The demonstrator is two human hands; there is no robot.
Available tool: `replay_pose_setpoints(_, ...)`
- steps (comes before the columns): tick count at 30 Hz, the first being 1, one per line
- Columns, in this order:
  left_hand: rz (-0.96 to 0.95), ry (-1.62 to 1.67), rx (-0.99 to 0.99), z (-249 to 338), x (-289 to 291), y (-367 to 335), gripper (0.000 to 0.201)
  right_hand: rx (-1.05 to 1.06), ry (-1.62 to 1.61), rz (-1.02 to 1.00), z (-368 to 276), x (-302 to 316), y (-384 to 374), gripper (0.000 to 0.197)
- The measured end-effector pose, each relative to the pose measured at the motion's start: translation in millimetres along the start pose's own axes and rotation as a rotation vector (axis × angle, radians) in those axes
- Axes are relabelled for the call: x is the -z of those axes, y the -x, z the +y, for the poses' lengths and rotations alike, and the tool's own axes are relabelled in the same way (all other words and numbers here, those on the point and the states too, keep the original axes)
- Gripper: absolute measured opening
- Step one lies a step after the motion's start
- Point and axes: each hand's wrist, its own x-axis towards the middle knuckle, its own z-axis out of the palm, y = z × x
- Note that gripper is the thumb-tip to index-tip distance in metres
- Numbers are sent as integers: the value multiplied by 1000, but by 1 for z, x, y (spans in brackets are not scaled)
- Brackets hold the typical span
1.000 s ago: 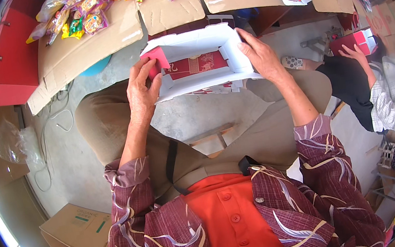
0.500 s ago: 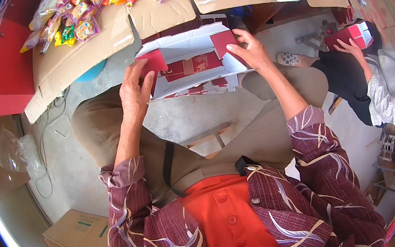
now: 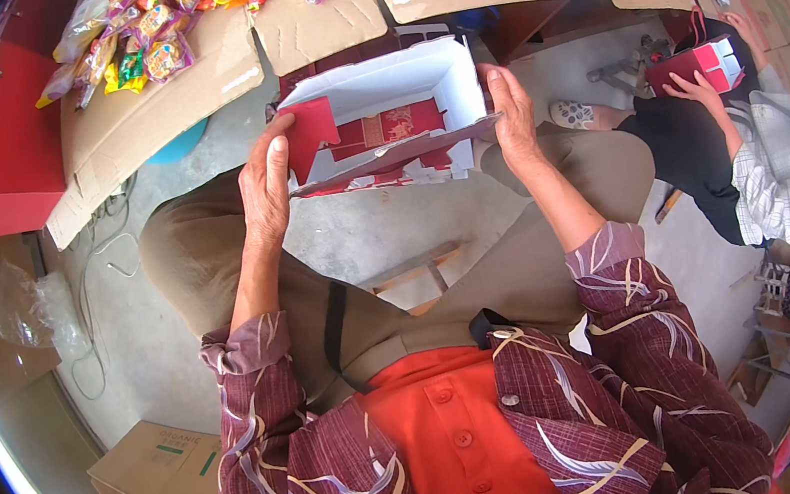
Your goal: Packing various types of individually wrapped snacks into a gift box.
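A partly folded cardboard box [image 3: 382,82], red outside and white inside, is held over my lap by its two ends. My left hand [image 3: 262,180] grips the left end, its thumb up by a red flap [image 3: 310,130] that leans inward. At the other end my right hand [image 3: 515,119] is closed round the outer side, pressing against the white end wall [image 3: 459,84], which stands upright. Red board with gold print [image 3: 388,127] shows inside the box. The near long side [image 3: 392,154] tilts outward towards me.
Ahead, a cardboard-covered table [image 3: 324,29] bears several wrapped snacks [image 3: 168,54]. At the left stands a red box [image 3: 13,129]. On the right a co-worker's hand [image 3: 696,91] holds another red box [image 3: 693,69]. A brown carton [image 3: 159,472] sits at lower left.
The right flap, folded inward before, has turned up into an upright end wall. My right hand has shifted from its top edge to its outside. The co-worker's second arm has come into view.
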Motion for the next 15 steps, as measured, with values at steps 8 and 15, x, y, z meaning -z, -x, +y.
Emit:
replay_pose_setpoints(8,134,-21,-82,-14,-6,-6,66,28,-46,-60,4,-1,-6,49)
replay_pose_setpoints(15,134,-65,-22,11,-4,-13,68,116,-109,-210,-8,14,5,67)
